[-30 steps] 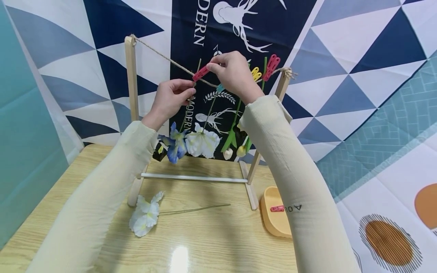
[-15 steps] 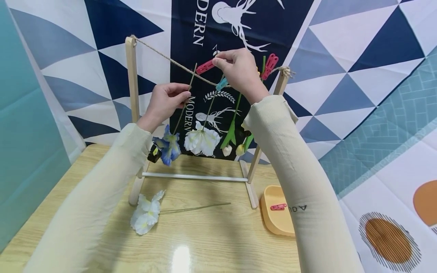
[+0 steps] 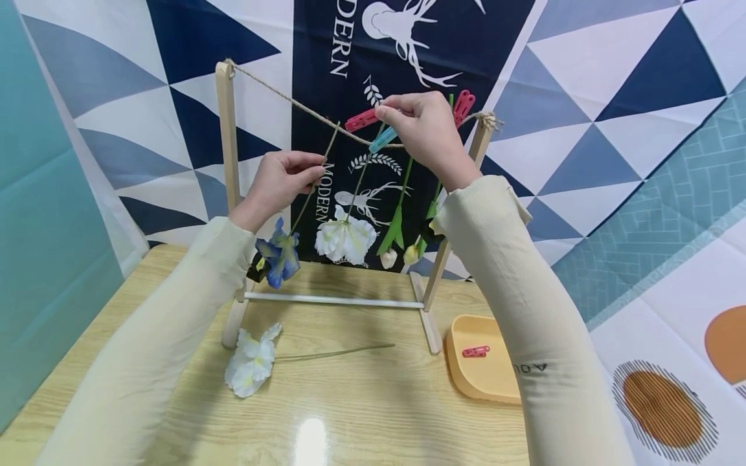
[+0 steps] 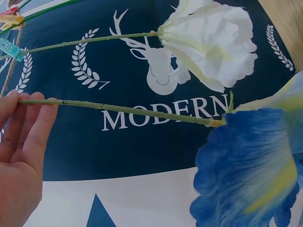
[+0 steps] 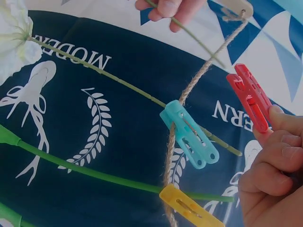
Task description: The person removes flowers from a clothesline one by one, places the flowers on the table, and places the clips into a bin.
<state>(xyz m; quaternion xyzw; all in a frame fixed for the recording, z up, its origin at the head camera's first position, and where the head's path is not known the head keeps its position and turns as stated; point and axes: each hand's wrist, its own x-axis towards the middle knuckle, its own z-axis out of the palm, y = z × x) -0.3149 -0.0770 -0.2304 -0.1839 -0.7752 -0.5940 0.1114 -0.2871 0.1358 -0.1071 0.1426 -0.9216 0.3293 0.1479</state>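
Observation:
My left hand [image 3: 285, 184] pinches the stem of a blue artificial iris [image 3: 282, 259], which hangs head down; in the left wrist view thumb and fingertips hold the stem [image 4: 137, 111]. The stem's top end crosses the twine [image 3: 285, 97]. My right hand [image 3: 425, 129] pinches a red clothespin [image 5: 251, 97] by its handles, apart from the twine, close right of that stem. Beside it, a teal clothespin [image 5: 189, 135] clips a white flower [image 3: 346, 238] to the twine. A yellow clothespin [image 5: 191, 207] clips a green stem there. Another red clothespin [image 3: 463, 107] sits near the right post.
The twine spans two wooden posts [image 3: 227, 129] joined low down by a white rod [image 3: 332, 299]. Tulips [image 3: 388, 259] hang at the right. Another white flower [image 3: 250, 362] lies on the wooden table [image 3: 350, 414]. A peach tray [image 3: 457, 372] at right holds a red clothespin [image 3: 476, 351].
The red clothespin in my right hand has moved right, away from the stem and twine it overlapped. My left hand has lowered slightly, and the blue iris has swung left and down.

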